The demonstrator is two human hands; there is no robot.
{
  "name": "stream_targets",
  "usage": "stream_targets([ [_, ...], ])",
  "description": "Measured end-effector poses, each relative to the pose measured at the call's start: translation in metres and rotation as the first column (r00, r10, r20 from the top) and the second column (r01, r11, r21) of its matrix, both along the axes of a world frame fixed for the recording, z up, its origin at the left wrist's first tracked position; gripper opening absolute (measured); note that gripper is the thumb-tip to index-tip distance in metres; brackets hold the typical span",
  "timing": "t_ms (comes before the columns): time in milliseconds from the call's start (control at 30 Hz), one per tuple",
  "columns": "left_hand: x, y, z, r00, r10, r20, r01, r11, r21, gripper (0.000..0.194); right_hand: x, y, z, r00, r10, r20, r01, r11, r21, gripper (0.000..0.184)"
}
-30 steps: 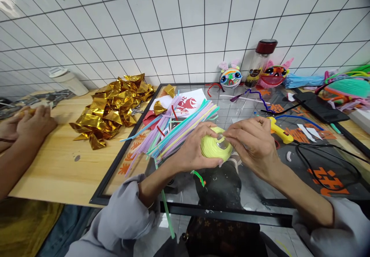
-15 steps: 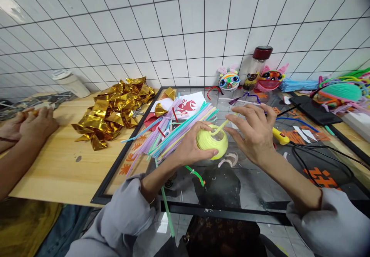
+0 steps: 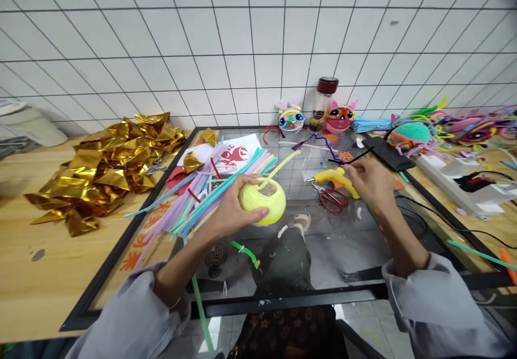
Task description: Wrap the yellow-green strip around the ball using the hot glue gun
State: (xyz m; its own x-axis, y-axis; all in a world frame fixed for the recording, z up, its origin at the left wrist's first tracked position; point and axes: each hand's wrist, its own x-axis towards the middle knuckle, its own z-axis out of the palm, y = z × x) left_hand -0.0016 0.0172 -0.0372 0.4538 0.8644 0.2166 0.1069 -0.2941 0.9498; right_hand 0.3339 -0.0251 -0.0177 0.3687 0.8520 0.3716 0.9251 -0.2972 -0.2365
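Note:
My left hand (image 3: 230,208) is closed around a round yellow ball (image 3: 264,211) wound with fuzzy pipe cleaner. The ball has a hole at its top, and a loose yellow pipe cleaner end (image 3: 285,166) sticks up to the right. My right hand (image 3: 371,184) has its fingers drawn together just behind a yellow glue gun (image 3: 333,175), over a thin black strand. What the fingertips hold, if anything, is hidden. Scissors with red handles (image 3: 334,201) lie beside the glue gun on the glass top.
Coloured pipe cleaners (image 3: 218,189) lie left of the ball, with gold foil pieces (image 3: 109,170) beyond. Two decorated balls, one white-faced (image 3: 291,121), one pink (image 3: 338,119), and a bottle (image 3: 322,105) stand by the wall. A phone (image 3: 388,153) and power strip (image 3: 456,181) are at right.
My right hand has left the yellow strand and moved right, over by the glue gun. The view has turned rightward. My left hand still holds the ball, its loose end now standing free.

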Motion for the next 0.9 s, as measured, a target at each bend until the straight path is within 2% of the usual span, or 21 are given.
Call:
stream_targets([
  [67, -0.001, 0.002, 0.001, 1.0, 0.007, 0.009, -0.007, 1.0, -0.027, 0.058, 0.002, -0.002, -0.003, 0.998, -0.031, 0.049, 0.041, 0.975, -0.22, 0.044],
  [100, -0.001, 0.002, 0.001, 1.0, 0.012, 0.013, -0.012, 0.999, -0.039, 0.058, 0.002, -0.002, -0.005, 0.998, -0.03, 0.056, 0.043, 0.965, -0.259, 0.046],
  [233, -0.002, 0.004, 0.001, 0.999, 0.013, 0.036, -0.01, 0.997, -0.074, 0.061, -0.003, 0.006, -0.015, 0.998, -0.029, 0.053, 0.044, 0.95, -0.308, 0.047],
  [400, -0.001, 0.004, -0.002, 0.998, -0.005, 0.068, 0.01, 0.997, -0.075, 0.066, 0.0, 0.017, -0.018, 0.997, -0.068, -0.026, 0.058, 0.958, -0.28, 0.032],
  [467, 0.0, 0.002, -0.003, 0.996, -0.001, 0.091, 0.009, 0.996, -0.088, 0.067, 0.003, 0.016, -0.013, 0.994, -0.078, -0.08, 0.059, 0.974, -0.22, 0.027],
  [567, 0.003, 0.0, -0.002, 0.992, -0.033, 0.123, 0.05, 0.99, -0.132, 0.066, 0.001, 0.01, -0.003, 0.986, -0.056, -0.16, 0.047, 0.997, -0.061, 0.039],
  [667, 0.005, -0.001, 0.002, 0.988, -0.045, 0.15, 0.07, 0.984, -0.164, 0.064, -0.014, -0.002, 0.003, 0.965, 0.06, -0.254, -0.02, 0.987, 0.157, 0.042],
  [700, 0.005, -0.002, 0.003, 0.987, -0.041, 0.155, 0.067, 0.984, -0.167, 0.063, -0.022, -0.007, 0.004, 0.947, 0.185, -0.264, -0.098, 0.946, 0.31, 0.04],
  [733, 0.005, -0.003, 0.004, 0.987, -0.035, 0.156, 0.062, 0.984, -0.169, 0.063, -0.03, -0.012, 0.004, 0.924, 0.307, -0.226, -0.182, 0.876, 0.447, 0.036],
  [767, 0.005, -0.004, 0.005, 0.988, -0.034, 0.153, 0.06, 0.983, -0.172, 0.062, -0.039, -0.016, 0.004, 0.903, 0.399, -0.162, -0.263, 0.809, 0.526, 0.031],
  [833, 0.006, -0.007, 0.007, 0.988, -0.049, 0.148, 0.076, 0.98, -0.185, 0.062, -0.056, -0.024, 0.004, 0.886, 0.464, -0.016, -0.373, 0.731, 0.571, 0.021],
  [900, 0.008, -0.01, 0.008, 0.985, -0.085, 0.152, 0.115, 0.974, -0.197, 0.063, -0.067, -0.03, 0.003, 0.884, 0.46, 0.082, -0.417, 0.698, 0.582, 0.016],
])
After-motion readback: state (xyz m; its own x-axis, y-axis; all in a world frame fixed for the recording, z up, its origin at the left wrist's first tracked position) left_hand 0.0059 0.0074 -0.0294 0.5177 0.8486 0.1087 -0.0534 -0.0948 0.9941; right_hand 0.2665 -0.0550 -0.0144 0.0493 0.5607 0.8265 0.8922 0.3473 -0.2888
